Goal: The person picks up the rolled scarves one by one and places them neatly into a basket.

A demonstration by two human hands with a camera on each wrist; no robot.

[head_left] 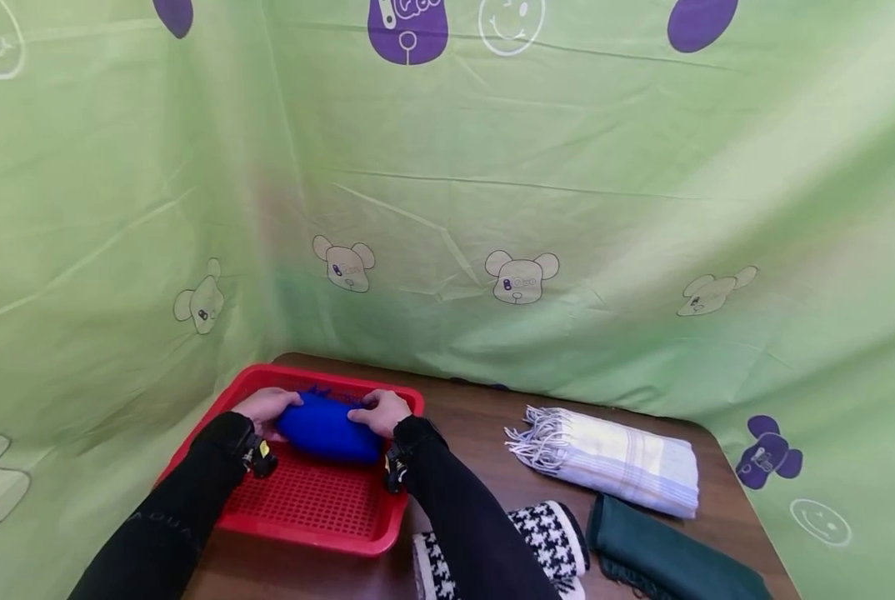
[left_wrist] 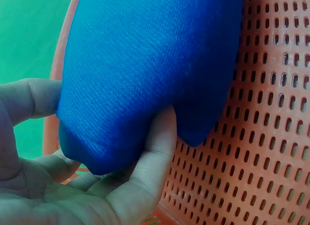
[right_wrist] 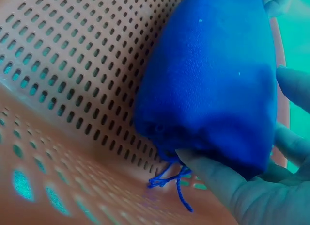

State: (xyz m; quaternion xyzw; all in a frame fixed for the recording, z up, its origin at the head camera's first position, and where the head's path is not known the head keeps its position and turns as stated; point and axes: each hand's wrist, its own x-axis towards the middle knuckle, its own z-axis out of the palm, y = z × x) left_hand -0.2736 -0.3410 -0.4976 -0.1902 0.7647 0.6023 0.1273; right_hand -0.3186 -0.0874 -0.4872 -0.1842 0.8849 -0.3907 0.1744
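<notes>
Centrally, the folded blue cloth point(head_left: 331, 429) spans the left hand point(head_left: 263, 407) and right hand point(head_left: 383, 412), which grasp its opposite ends over the floor of the red basket point(head_left: 305, 540). Presumably light, soft and unbreakable, it should sag unless supported at both ends; behind the left grip, faint sleeve point(head_left: 177, 492) letters seemingly read AQUA

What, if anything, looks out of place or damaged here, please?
Nothing visible looks damaged or spilled. Slightly untidy: a few loose strands dangle from one end of the blue bundle, which the left hand and right hand hold in the red basket, and the fringe of the pale plaid scarf splays across the table.
</notes>
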